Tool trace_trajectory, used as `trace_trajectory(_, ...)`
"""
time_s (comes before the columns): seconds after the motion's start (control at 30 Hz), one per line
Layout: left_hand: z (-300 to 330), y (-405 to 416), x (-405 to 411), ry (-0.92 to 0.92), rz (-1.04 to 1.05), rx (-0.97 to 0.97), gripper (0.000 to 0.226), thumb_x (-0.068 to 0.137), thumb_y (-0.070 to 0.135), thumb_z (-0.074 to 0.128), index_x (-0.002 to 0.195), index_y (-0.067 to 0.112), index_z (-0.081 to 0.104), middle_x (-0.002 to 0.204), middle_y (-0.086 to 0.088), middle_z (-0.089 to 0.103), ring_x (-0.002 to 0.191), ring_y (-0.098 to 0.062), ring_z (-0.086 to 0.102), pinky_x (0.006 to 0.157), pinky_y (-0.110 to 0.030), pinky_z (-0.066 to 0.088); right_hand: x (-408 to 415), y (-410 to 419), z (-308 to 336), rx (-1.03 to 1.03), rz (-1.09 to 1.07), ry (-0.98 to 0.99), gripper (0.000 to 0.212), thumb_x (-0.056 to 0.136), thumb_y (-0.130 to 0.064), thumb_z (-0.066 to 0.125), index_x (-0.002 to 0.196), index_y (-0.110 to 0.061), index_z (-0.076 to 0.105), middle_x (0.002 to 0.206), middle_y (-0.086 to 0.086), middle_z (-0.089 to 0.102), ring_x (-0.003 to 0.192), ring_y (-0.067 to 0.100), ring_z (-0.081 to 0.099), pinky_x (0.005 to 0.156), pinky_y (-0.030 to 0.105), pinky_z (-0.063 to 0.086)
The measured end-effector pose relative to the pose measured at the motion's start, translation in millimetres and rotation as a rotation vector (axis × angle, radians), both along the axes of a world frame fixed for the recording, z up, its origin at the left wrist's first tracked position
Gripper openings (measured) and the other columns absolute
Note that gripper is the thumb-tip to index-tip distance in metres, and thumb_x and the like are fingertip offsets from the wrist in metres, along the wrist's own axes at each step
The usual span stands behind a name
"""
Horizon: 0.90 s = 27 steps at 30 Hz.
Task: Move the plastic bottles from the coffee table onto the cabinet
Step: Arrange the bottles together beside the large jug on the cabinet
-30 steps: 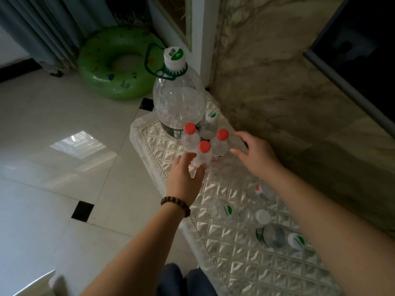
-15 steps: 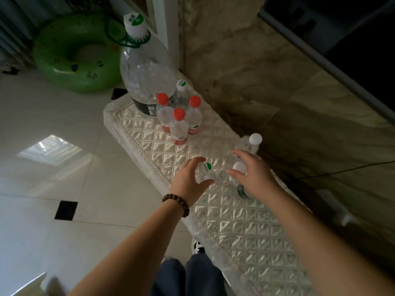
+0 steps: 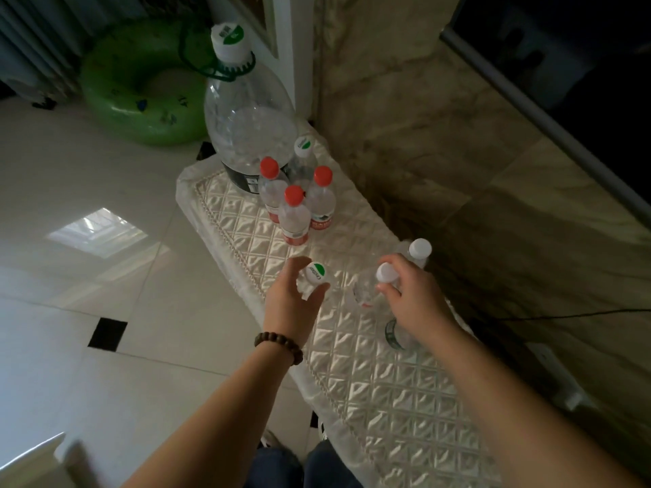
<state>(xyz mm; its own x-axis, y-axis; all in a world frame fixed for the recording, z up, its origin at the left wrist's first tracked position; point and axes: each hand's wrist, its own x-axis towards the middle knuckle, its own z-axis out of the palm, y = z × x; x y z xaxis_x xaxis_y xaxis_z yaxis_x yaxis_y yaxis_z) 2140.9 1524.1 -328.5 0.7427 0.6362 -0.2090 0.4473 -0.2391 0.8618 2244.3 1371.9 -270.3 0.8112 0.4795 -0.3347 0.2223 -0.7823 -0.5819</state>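
Observation:
A low cabinet (image 3: 387, 375) under a quilted white cover runs along the marble wall. At its far end stand a big clear jug (image 3: 246, 118), three red-capped small bottles (image 3: 295, 214) and a green-capped one (image 3: 303, 160). My left hand (image 3: 292, 308) is closed around the neck of a small bottle with a green-and-white cap (image 3: 316, 272). My right hand (image 3: 412, 297) grips a small clear bottle with a white cap (image 3: 386, 272). Another white-capped bottle (image 3: 419, 250) stands just beyond it, and a green-labelled bottle (image 3: 396, 334) is partly hidden under my right wrist.
A green inflatable swim ring (image 3: 141, 93) lies on the tiled floor (image 3: 88, 241) at the far left by the curtain. A dark screen (image 3: 581, 65) hangs on the wall at upper right. A black cable (image 3: 563, 315) runs along the wall. My knees (image 3: 303, 466) are against the cabinet's front edge.
Both hands drew back from the red-capped group to the nearer bottles and closed on one each. The view shifted slightly.

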Motion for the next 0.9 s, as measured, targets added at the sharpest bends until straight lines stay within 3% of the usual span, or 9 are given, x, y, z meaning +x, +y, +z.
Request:
trace_trajectory(0.17,4.3,7.9,28.1,-0.002,0.101,0.008,0.036,0.076,0.020,0.076,0.104,0.025,0.054,0.098,0.010,0.063,0.096,-0.009,0.058,0.082,-0.037,0.053,42.9,27.9,8.2,0.062,0.026,-0.066,0.030,0.087,-0.018,0.065,0.113,-0.021,0.050,0.110,0.007,0.063,0.099,0.024,0.059,0.081,0.040,0.051)
trace_trajectory(0.3,5.2,12.8,49.9,-0.015,0.124,0.016,0.042,0.078,0.019,0.074,0.115,0.024,0.055,0.106,0.008,0.062,0.098,-0.008,0.053,0.083,-0.033,0.049,68.9,51.6,0.3,0.053,0.092,-0.111,0.031,0.085,-0.020,0.067,0.110,-0.021,0.049,0.104,0.011,0.064,0.095,0.029,0.061,0.077,0.044,0.052)
trace_trajectory(0.5,-2.4,19.9,69.6,-0.004,0.189,0.079,0.036,0.078,0.017,0.073,0.111,0.018,0.060,0.112,0.000,0.056,0.096,-0.010,0.052,0.081,-0.026,0.047,90.8,80.8,-12.3,0.030,0.156,-0.125,0.031,0.085,-0.023,0.066,0.109,-0.023,0.047,0.107,0.009,0.065,0.095,0.033,0.061,0.078,0.048,0.053)
trace_trajectory(0.77,-7.5,23.1,76.2,0.014,0.173,0.104,0.040,0.079,0.022,0.072,0.116,0.016,0.058,0.115,0.000,0.056,0.100,-0.011,0.053,0.080,-0.021,0.041,94.8,91.0,-24.5,0.027,0.194,-0.044,0.032,0.091,-0.015,0.059,0.120,-0.018,0.046,0.116,0.010,0.059,0.097,0.021,0.054,0.075,0.032,0.043)
trace_trajectory(0.9,-5.5,18.5,69.5,0.028,0.143,0.110,0.047,0.077,0.026,0.073,0.119,0.020,0.053,0.117,0.004,0.056,0.102,-0.009,0.052,0.080,-0.018,0.037,97.0,89.7,-25.3,0.032,0.181,0.008,0.049,0.089,-0.017,0.062,0.133,-0.022,0.041,0.129,0.009,0.057,0.117,0.028,0.054,0.089,0.035,0.045)
